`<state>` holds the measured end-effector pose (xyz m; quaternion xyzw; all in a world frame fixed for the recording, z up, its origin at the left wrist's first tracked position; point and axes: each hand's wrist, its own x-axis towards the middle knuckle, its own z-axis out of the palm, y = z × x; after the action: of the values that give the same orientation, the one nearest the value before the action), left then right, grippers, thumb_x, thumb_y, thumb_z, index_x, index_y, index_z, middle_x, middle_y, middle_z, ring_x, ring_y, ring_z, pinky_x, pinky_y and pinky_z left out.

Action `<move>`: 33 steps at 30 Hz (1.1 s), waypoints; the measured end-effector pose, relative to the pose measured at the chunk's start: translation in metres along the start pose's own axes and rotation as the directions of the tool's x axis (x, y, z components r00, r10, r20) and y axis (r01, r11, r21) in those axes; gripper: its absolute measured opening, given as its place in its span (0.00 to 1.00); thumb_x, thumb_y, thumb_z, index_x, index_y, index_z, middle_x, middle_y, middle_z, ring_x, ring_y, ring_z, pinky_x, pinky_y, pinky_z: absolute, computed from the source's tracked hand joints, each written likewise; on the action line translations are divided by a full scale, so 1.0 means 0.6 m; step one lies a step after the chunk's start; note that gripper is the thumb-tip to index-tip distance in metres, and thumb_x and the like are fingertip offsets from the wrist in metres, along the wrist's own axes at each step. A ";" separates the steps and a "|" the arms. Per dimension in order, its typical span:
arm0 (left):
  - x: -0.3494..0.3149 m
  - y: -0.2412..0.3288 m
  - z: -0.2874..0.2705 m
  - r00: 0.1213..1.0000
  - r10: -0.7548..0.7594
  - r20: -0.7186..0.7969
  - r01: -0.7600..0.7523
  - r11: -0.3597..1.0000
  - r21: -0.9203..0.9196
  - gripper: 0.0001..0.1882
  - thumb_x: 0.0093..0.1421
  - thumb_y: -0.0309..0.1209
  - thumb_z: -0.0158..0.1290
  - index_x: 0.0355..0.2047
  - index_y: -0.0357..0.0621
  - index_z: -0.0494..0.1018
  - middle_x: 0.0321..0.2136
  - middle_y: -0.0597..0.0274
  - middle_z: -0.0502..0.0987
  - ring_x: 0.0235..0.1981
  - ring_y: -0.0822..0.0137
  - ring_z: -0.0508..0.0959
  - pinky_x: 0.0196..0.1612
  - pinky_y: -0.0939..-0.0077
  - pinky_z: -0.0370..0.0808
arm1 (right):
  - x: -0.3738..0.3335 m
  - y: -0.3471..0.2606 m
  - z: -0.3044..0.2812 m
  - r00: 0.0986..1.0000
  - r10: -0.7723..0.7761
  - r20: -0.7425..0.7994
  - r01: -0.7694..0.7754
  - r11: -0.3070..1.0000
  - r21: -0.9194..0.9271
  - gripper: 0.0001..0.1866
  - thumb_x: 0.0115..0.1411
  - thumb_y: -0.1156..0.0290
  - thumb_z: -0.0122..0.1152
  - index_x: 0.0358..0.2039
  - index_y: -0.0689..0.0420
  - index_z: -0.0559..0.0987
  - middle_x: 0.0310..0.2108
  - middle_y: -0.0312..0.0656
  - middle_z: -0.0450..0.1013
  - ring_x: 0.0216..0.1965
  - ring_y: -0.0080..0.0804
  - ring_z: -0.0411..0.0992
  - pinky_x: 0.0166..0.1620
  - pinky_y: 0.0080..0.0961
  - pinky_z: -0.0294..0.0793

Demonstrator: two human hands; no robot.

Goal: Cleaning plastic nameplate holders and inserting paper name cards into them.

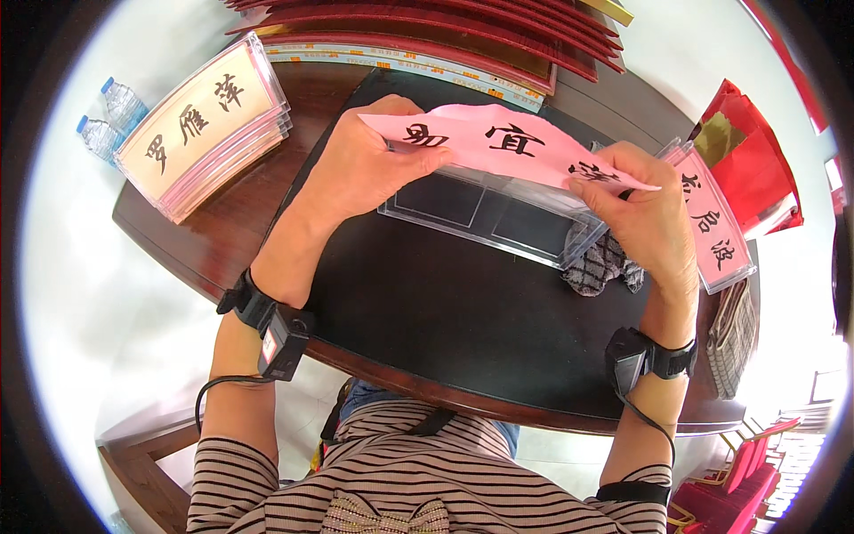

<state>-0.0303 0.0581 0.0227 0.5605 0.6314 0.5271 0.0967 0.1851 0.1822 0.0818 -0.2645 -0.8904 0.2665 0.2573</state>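
Note:
A pink paper name strip with black brush characters is stretched between my two hands, its middle bowed upward. My left hand pinches its left end between thumb and fingers. At the right end, my right hand grips it the same way. Below the strip, a clear acrylic sign holder lies on the black desk mat; its upper part is hidden by the paper. Near my right hand rests a crumpled dark checked cloth, partly covered by the holder.
Stacked name signs stand on the left of the wooden table, beside two water bottles. Red folders are piled at the back. On the right are a pink name sign, a red bag and a folded checked cloth.

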 end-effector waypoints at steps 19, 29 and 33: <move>-0.004 0.075 -0.005 0.776 0.550 -0.308 -0.384 0.800 0.462 0.40 0.37 0.24 0.61 0.53 0.40 0.57 0.47 0.57 0.63 0.50 0.62 0.62 0.53 0.66 0.57 | 0.002 0.015 0.000 0.990 0.050 0.135 -0.063 0.993 0.097 0.15 0.44 0.71 0.60 0.34 0.64 0.75 0.24 0.48 0.74 0.27 0.32 0.74 0.33 0.23 0.70; 0.034 0.144 0.029 0.887 0.371 0.274 -0.436 0.480 0.762 0.54 0.39 0.29 0.62 0.59 0.46 0.37 0.42 0.53 0.59 0.46 0.54 0.60 0.52 0.41 0.45 | 0.010 0.034 0.002 0.996 0.021 0.084 -0.018 0.999 -0.040 0.18 0.40 0.67 0.63 0.24 0.72 0.74 0.21 0.56 0.71 0.26 0.45 0.73 0.32 0.30 0.71; 0.047 0.140 0.031 0.908 0.278 0.314 -0.417 0.525 0.742 0.55 0.37 0.28 0.62 0.59 0.43 0.36 0.35 0.53 0.60 0.41 0.56 0.62 0.50 0.45 0.49 | 0.008 0.027 -0.006 0.995 0.032 0.095 -0.031 0.999 -0.005 0.18 0.40 0.67 0.63 0.22 0.73 0.73 0.20 0.58 0.71 0.26 0.48 0.72 0.32 0.32 0.70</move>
<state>0.0241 0.0756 0.0931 0.6977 0.6639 0.1532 -0.2211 0.1892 0.1982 0.0761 -0.2660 -0.8978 0.2813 0.2100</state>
